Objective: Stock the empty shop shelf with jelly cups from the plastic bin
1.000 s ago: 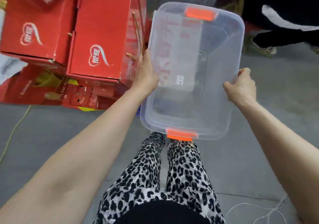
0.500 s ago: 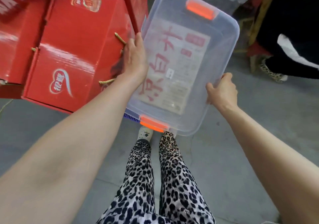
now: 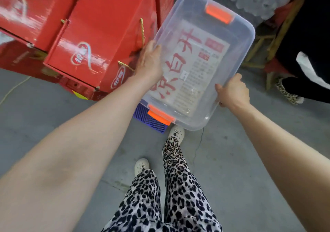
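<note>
So the step here looks like plain carrying, and I'd say it mostly comes down to clearance. On the far left the red cartons [image 3: 100, 35] stack up right beside the path, rope handles sticking out. I'd steer wide so nothing snags.

The left hand [image 3: 150, 60] grips the bin [image 3: 239, 40] by its long left rim, just beside those cartons. The bin is up in the air in front of the body, tilted a bit to the right, over a blue crate [image 3: 150, 120] on the floor [image 3: 232, 160]. I'd level it before anything goes in and watch my feet near that crate.

The bin itself is clear plastic with rounded corners and an orange latch at the near end [image 3: 160, 116] and another at the far end. I see no jelly cups in it, only a sheet [image 3: 192, 67] with big red characters at the bottom. I can't tell if it's lying inside or showing through from under.

The right hand [image 3: 232, 92] is curled round the right rim near the close corner. The grips aren't quite opposite each other, so I'd slide that one forward for balance. No shelf in view.
</note>
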